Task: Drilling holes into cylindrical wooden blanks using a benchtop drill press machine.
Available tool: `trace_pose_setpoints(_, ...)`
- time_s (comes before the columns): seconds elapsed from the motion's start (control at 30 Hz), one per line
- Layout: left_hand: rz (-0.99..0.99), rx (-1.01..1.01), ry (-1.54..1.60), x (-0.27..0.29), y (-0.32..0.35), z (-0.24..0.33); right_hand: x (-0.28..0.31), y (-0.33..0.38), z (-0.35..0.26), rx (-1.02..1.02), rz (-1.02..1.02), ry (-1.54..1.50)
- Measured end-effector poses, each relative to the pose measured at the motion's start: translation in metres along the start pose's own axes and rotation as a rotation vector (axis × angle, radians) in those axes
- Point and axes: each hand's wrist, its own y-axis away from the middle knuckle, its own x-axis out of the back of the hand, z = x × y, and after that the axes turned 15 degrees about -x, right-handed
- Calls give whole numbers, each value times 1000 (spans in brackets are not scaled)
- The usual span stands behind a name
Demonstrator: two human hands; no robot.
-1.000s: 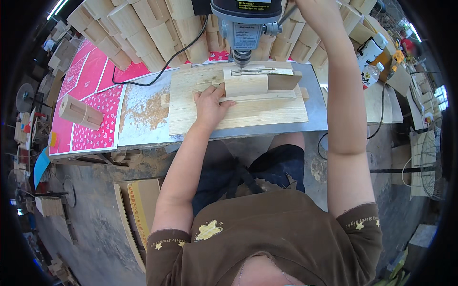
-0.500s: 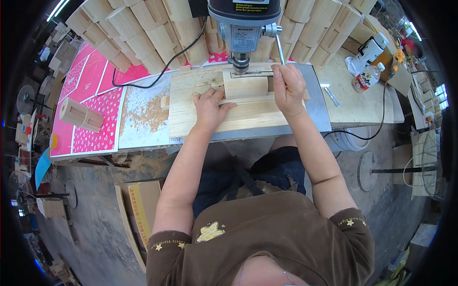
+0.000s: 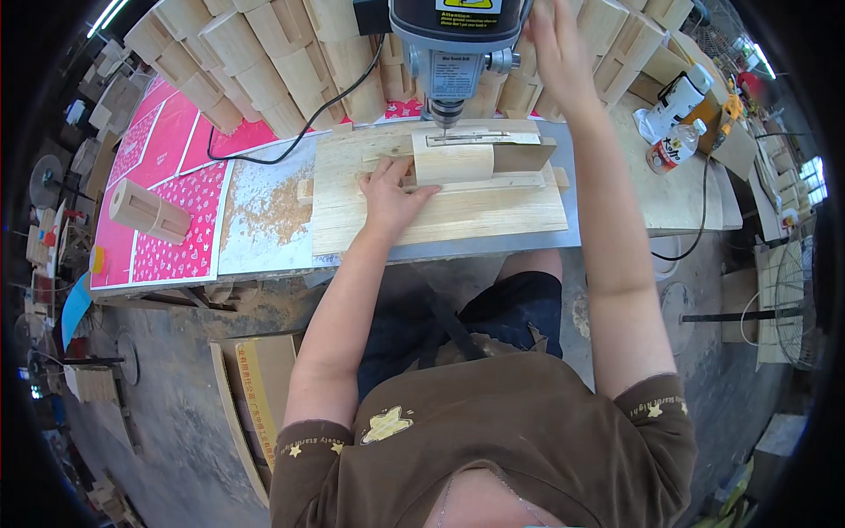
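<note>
Under the drill press (image 3: 453, 75) lies a pale half-round wooden block (image 3: 453, 163), set in a wooden jig (image 3: 458, 207) with rails. A slot runs along the block's top, and the thin drill bit (image 3: 444, 132) points down at its left part. My left hand (image 3: 392, 194) holds the block's left end with bent fingers, the thumb on the front rail. My right hand (image 3: 556, 48) is raised beside the drill head, closed around the feed lever, which is mostly hidden behind the fingers. A brownish flat piece (image 3: 524, 157) sits at the block's right end.
Stacked wooden cylinders (image 3: 290, 57) line the back; one slotted cylinder (image 3: 150, 211) lies at the left on pink sheeting. Sawdust (image 3: 277, 207) covers the bench beside the jig. A black cable (image 3: 308, 132) curves behind it. A drink bottle (image 3: 676, 147) and white flask (image 3: 682, 97) stand right.
My right hand has gone up and away from me with the lever. The chuck has risen, baring the drill bit and the block's slotted top. My left hand stays almost in place.
</note>
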Motion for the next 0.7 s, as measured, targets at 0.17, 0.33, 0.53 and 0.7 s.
trace_pose_setpoints(0.17, -48, -93, 88, 13, -5, -3, 21, 91, 85, 118, -485, 743)
trace_pose_setpoints(0.33, 14, -200, 170, 70, 17, -31, 28, 101, 82, 160, -411, 687)
trace_pose_setpoints(0.53, 142, 390, 626, 133, 22, -11, 31, 112, 64, 174, -496, 668)
trace_pose_setpoints(0.7, -32, 732, 801, 129, 17, 3, 30, 121, 56, 211, -523, 604)
